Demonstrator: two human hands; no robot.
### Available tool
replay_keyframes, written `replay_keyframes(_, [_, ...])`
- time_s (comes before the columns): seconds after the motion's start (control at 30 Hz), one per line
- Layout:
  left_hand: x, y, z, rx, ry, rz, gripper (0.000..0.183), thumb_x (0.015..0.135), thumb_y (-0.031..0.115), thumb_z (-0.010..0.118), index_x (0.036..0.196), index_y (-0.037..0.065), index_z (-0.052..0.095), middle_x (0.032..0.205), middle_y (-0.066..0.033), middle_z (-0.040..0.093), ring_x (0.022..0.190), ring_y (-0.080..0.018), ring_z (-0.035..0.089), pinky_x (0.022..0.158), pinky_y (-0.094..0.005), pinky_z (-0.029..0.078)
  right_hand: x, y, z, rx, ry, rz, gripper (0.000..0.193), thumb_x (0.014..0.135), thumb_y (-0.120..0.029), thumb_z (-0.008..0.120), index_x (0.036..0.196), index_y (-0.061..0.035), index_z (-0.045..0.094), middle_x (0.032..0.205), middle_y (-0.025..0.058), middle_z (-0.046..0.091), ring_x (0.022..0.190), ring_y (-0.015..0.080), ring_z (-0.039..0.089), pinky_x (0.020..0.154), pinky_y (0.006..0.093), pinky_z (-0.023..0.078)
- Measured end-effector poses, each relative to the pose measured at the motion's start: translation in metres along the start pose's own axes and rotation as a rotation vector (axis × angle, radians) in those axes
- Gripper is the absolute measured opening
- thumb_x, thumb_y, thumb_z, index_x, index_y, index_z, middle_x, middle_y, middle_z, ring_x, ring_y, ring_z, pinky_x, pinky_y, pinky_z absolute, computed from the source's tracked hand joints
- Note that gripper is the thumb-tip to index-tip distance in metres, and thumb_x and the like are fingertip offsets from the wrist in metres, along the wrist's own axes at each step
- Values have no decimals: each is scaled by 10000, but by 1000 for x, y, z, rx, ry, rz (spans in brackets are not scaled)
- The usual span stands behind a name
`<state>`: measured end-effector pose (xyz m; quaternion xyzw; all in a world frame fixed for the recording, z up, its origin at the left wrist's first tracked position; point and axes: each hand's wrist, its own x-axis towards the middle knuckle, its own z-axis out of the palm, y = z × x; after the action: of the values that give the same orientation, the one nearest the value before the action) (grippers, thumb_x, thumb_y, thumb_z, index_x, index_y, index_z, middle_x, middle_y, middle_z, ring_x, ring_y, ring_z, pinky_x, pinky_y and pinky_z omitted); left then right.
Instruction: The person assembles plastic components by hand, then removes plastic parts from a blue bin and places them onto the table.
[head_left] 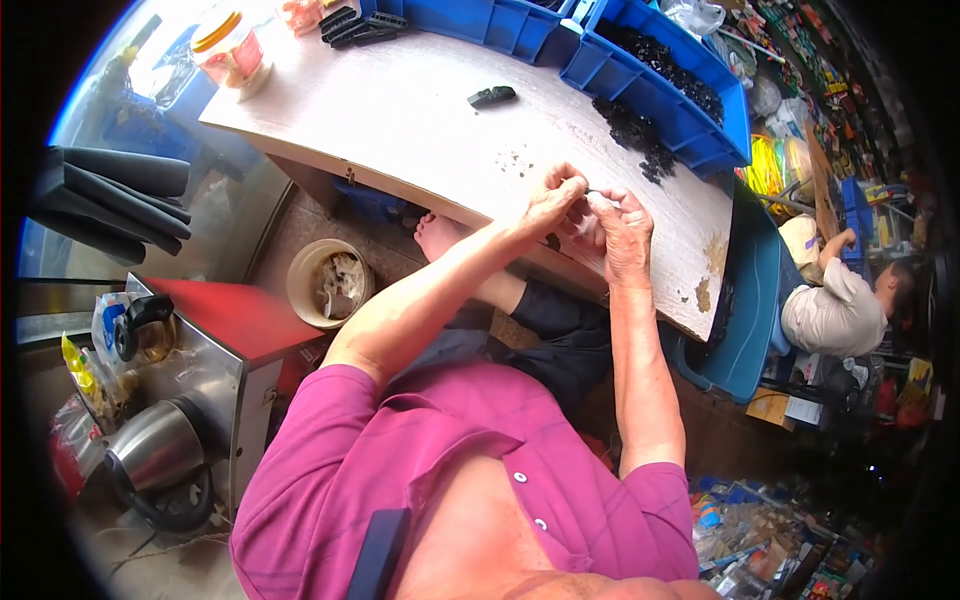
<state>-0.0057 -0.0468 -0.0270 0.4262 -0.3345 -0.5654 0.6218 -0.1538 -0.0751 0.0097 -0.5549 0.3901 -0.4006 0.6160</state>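
Observation:
My left hand (pixel 555 202) and my right hand (pixel 622 230) meet over the front edge of the pale table (pixel 420 130). Both have their fingers closed, pinching a small dark piece (pixel 588 191) between the fingertips; most of it is hidden, so its kind cannot be made out. Farther back on the tabletop lies a single black part (pixel 491 97). A heap of small black parts (pixel 635 135) is spread to the right of it, beside a blue bin (pixel 650 100) whose inside also holds black pieces.
Another blue bin (pixel 480 30) stands at the back, near stacked black parts (pixel 362 29) and a jar with an orange lid (pixel 230 50). Below left are a waste bucket (pixel 298 285), a red-topped cabinet (pixel 230 315) and a steel kettle (pixel 155 450). A teal tub (pixel 745 320) and another person (pixel 835 315) are at right.

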Motion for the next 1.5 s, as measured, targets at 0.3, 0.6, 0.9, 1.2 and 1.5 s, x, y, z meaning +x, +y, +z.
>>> replay_keyframes(0.3, [45, 65, -103, 1671, 612, 473, 338, 863, 242, 642, 1150, 63, 629, 1082, -118, 658, 1050, -342, 571, 859, -471, 481, 2, 10, -3, 228, -19, -12, 150, 886, -126, 655, 999, -45, 600, 558, 22, 529, 546, 183, 622, 566, 384, 593])
replay_keyframes(0.6, [-13, 34, -29, 41, 27, 160, 276, 889, 96, 657, 1152, 44, 588, 846, -35, 629, 640, -75, 584, 583, -199, 521, 5, -3, -2, 343, 46, -35, 136, 886, -148, 650, 988, -66, 612, 618, 44, 583, 687, 232, 666, 681, 483, 605])
replay_keyframes(0.9, [-25, 33, 3, -74, -172, -71, 261, 859, 165, 671, 1101, 87, 612, 840, -7, 671, 633, -61, 606, 513, -203, 455, 1, -2, -3, 371, 21, 7, 104, 854, -73, 704, 928, -41, 637, 806, 45, 673, 645, 99, 626, 611, 229, 551])
replay_keyframes(1.2, [-17, 42, 6, -124, -69, -251, 252, 876, 193, 648, 1065, 30, 612, 872, -104, 692, 696, -131, 674, 601, -256, 552, 6, 6, -8, 310, 5, 14, 109, 836, -94, 729, 911, -57, 658, 747, 14, 662, 583, 59, 568, 556, 188, 465])
replay_keyframes(1.5, [-7, 36, 9, -108, -13, -276, 216, 923, 229, 642, 982, 25, 605, 831, -94, 688, 646, -141, 685, 557, -229, 569, 9, 10, -18, 252, -24, 79, 125, 858, -54, 692, 974, -83, 658, 833, 12, 664, 589, 59, 554, 569, 204, 490])
